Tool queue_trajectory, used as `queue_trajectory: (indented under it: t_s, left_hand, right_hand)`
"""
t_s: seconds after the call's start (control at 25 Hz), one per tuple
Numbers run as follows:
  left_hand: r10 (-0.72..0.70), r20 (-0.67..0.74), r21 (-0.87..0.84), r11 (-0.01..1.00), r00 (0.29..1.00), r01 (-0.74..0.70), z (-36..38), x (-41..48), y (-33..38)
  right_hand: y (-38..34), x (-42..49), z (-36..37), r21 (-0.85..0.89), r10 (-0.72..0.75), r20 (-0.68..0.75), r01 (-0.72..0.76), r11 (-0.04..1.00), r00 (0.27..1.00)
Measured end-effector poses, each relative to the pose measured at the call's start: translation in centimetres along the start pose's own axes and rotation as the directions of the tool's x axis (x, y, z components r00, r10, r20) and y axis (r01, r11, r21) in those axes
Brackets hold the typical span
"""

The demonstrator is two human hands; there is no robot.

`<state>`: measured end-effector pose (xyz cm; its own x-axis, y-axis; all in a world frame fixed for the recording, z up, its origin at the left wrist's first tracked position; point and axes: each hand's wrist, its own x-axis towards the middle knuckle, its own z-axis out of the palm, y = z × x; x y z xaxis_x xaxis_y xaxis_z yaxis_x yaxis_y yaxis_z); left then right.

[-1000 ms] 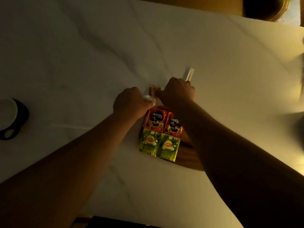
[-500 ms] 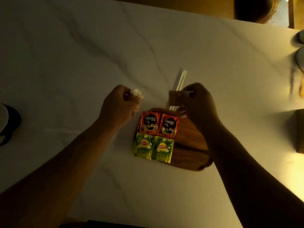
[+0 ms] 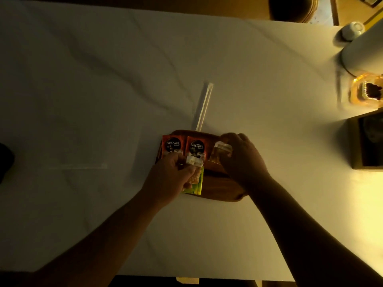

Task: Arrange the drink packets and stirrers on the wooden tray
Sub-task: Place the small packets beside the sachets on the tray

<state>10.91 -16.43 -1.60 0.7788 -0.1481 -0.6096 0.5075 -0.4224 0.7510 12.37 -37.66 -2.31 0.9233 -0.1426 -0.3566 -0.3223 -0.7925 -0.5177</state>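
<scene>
**Two hands over the tray, each pinching a small packet**

Two red Nescafé packets (image 3: pixel 183 146) lie side by side along the far-left part of the wooden tray (image 3: pixel 219 188), which sits on the pale marble table (image 3: pixel 103 79). The left hand (image 3: pixel 167 179) hovers over the tray's near-left corner, fingers closed on a small clear sachet with a white top (image 3: pixel 193 161); it covers most of the green tea packet (image 3: pixel 195 186) beneath it, so only a strip of green shows by the wrist. The right hand (image 3: pixel 241 158) is lowered over the right half of the tray, fingertips pinched on a second small, translucent brownish sachet (image 3: pixel 220 153) that sits just beside the right-hand Nescafé packet; whether that sachet already touches the wood cannot be told in the dim light.

A paper-wrapped stirrer (image 3: pixel 203 106) lies on the table beyond the tray, its near end reaching the tray's far rim. Another long, clear-wrapped stirrer (image 3: pixel 80 166) lies flat on the table well to the left of the tray.
</scene>
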Motion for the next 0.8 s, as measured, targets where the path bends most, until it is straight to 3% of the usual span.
queue_trajectory:
  t_s: [0.08,0.28,0.68,0.8]
  left_hand:
    - [0.007,-0.006,-0.017,1.0,1.0,-0.007,0.3,-0.2,-0.1]
    - [0.038,-0.024,0.035,0.999,0.999,-0.037,0.5,-0.6,-0.1]
    - [0.041,-0.03,0.036,0.999,0.999,-0.04,1.4,-0.7,0.4]
    - [0.023,-0.028,0.014,1.0,0.999,-0.022,1.7,-0.4,0.3]
  right_hand:
    - [0.4,-1.1,0.5,-0.165,-0.133,-0.081,0.119,0.979,0.988]
    - [1.7,-4.2,2.6,-0.32,-0.267,0.058,0.271,0.908,0.962]
    - [1.3,-4.7,2.6,-0.299,-0.345,0.059,0.346,0.889,0.937]
    - [0.9,-5.1,1.9,-0.152,-0.252,-0.085,0.237,0.96,0.964]
